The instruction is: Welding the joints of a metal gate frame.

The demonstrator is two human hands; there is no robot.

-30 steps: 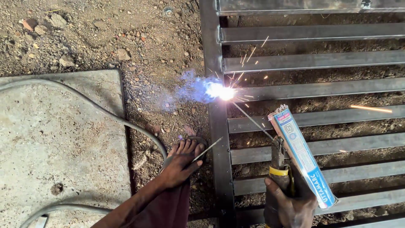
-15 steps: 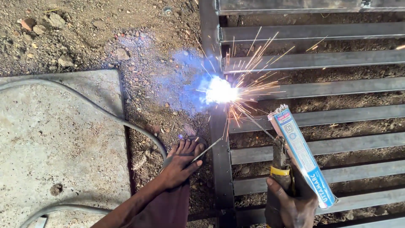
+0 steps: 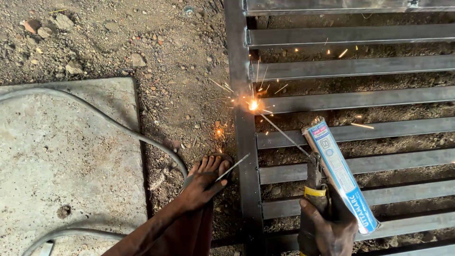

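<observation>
My right hand [image 3: 332, 232] at the bottom edge grips a welding electrode holder [image 3: 313, 182] together with a long blue-and-white box of electrodes [image 3: 339, 175]. A thin electrode rod [image 3: 284, 135] runs up and left from the holder. Its tip touches a glowing spot [image 3: 253, 105] where a horizontal bar meets the vertical bar [image 3: 242, 151] of a grey steel grille. A few sparks fly around that joint. My left hand is out of sight. My bare foot in a sandal [image 3: 204, 182] rests on the dirt just left of the vertical bar.
The grille's horizontal bars [image 3: 360, 99] lie flat over dirt on the right. A loose rod [image 3: 232, 167] lies by my toes. A grey cable [image 3: 118, 125] curves across a concrete slab [image 3: 57, 161] on the left. Stones dot the soil above.
The large bright arc with blue smoke and wide sparks has shrunk to a small glowing point with few sparks. My right hand and foot have stayed in place.
</observation>
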